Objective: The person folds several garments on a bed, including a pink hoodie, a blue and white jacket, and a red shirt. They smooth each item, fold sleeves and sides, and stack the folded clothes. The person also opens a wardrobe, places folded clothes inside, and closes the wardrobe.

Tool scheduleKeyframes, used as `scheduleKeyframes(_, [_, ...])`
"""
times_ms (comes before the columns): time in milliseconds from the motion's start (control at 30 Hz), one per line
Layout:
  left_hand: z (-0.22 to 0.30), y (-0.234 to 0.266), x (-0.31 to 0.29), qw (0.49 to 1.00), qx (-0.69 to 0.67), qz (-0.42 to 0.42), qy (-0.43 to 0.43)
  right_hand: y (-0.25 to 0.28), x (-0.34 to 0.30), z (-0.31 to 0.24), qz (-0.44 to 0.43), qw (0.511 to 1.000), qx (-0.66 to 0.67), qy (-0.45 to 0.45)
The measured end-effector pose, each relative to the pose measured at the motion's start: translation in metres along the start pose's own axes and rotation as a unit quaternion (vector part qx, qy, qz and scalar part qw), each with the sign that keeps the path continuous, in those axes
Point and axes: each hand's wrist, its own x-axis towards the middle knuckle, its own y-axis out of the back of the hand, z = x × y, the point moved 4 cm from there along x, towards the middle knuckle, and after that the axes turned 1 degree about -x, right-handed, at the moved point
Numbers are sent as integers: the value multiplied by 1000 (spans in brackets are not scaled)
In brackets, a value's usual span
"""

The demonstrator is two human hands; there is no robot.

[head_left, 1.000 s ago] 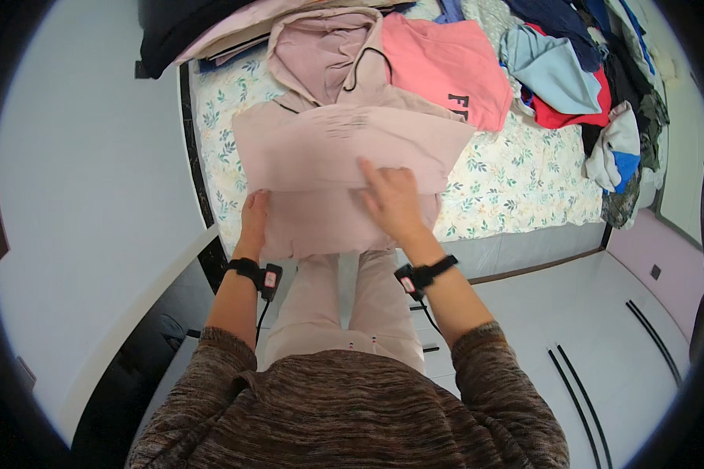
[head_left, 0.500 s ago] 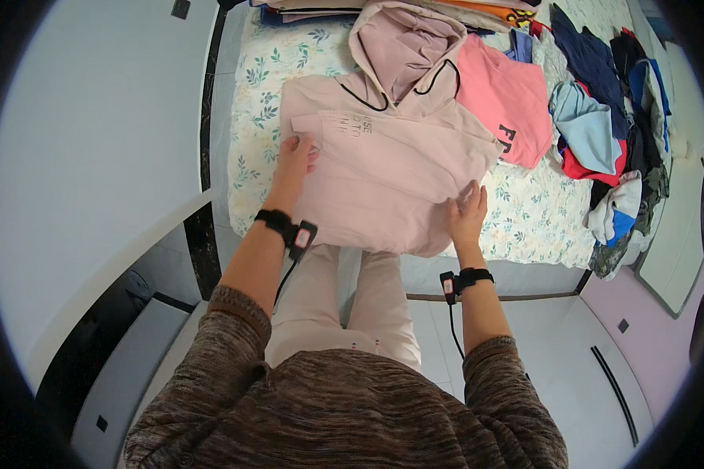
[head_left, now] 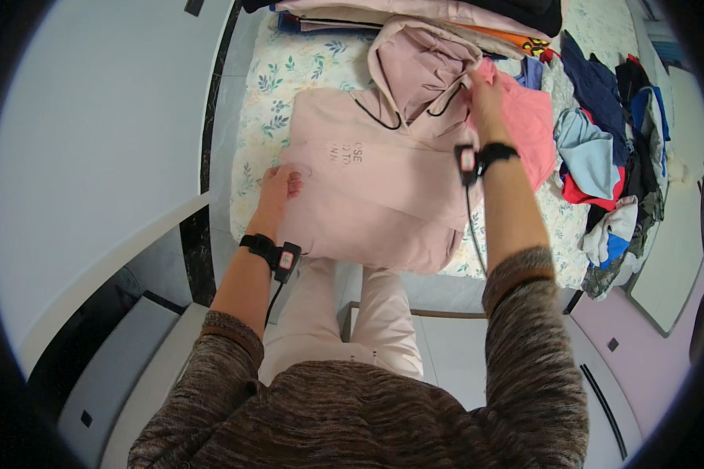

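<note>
A pale pink hoodie [head_left: 383, 195] lies front up on the bed, its sides tucked in. Its hood [head_left: 418, 66] is spread toward the far side, with black drawstrings hanging from it. My left hand [head_left: 280, 184] is at the hoodie's left edge, fingers curled against the cloth. Over at the right edge of the hood is my right hand [head_left: 486, 90], slightly smeared, its fingers partly hidden. Beneath and beside that hand lies a bright pink garment [head_left: 524, 125], partly covered by the hoodie and my forearm.
A stack of folded clothes [head_left: 438, 16] lies at the far edge of the view. Along the right side is a loose heap of clothes, including a light blue garment [head_left: 585, 152] and a navy one [head_left: 598, 78]. A leaf-patterned sheet [head_left: 262, 117] covers the bed.
My right hand has moved from the hoodie's lower right edge up to the hood. My left hand has slid a little nearer along the left edge. The view has shifted slightly.
</note>
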Motion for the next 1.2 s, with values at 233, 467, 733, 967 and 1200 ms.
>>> scheduleKeyframes(233, [-10, -8, -21, 998, -19, -4, -62, -37, 12, -29, -92, 993, -81, 1])
scheduleKeyframes(467, [-15, -33, -40, 964, -137, -198, 111, 19, -208, 9, -353, 806, -380, 285])
scheduleKeyframes(733, [-14, -84, -48, 954, 31, -296, 31, 62, -263, 118, -163, 902, -375, 140])
scheduleKeyframes(967, [-41, -59, -28, 957, 160, -240, 37, 105, -249, 188, 82, 966, -242, 32])
scheduleKeyframes(1200, [-46, 61, -24, 917, 374, 41, -133, 170, -332, 242, 210, 910, -276, -226])
